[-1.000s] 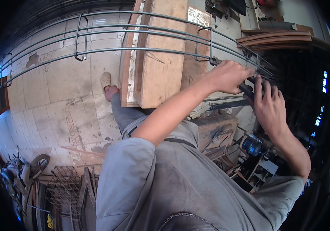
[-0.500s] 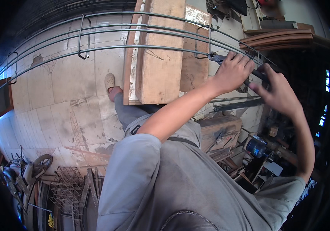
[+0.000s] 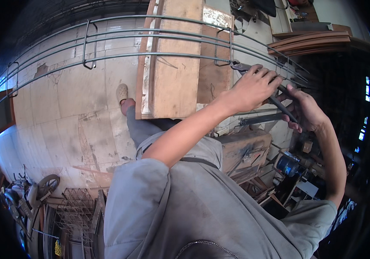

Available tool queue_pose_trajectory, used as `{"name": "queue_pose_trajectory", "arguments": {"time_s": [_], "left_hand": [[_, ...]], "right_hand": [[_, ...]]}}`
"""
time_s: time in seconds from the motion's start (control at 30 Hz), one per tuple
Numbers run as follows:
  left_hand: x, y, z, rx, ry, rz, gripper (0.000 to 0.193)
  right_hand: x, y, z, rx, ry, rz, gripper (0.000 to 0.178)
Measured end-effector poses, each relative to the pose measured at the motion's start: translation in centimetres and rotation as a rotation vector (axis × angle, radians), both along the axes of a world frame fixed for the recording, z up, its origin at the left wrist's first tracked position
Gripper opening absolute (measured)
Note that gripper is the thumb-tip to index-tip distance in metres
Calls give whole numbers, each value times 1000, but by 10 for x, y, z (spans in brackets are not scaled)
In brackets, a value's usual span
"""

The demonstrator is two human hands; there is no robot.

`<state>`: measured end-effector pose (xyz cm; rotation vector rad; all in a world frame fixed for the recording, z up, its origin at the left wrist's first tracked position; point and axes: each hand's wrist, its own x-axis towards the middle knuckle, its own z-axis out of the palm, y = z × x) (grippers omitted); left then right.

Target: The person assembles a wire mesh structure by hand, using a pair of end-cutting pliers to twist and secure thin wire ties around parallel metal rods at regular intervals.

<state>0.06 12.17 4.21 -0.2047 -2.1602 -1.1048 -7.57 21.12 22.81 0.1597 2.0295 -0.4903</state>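
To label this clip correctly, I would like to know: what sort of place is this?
Probably a metalworking workshop. The long frame of metal rods, the dark long-handled tool at its near side and the rusty-looking wire frames at the lower left suggest it.

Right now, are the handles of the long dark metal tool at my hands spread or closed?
Spread: the lower dark handle slants away from the upper dark handle near your right hand. Jaw closure: cannot tell.
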Motion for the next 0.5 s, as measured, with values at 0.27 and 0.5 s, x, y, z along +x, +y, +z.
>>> {"name": "queue_pose_trajectory", "arguments": {"time_s": [0.27,0.5], "left_hand": [[-21,-4,-7,71,-57,-67,23],[-10,-48,42,-251,-526,-512,32]], "right_hand": [[25,18,-2,10,942,1174,45],[31,34,-29,-94,544,897,36]]}}
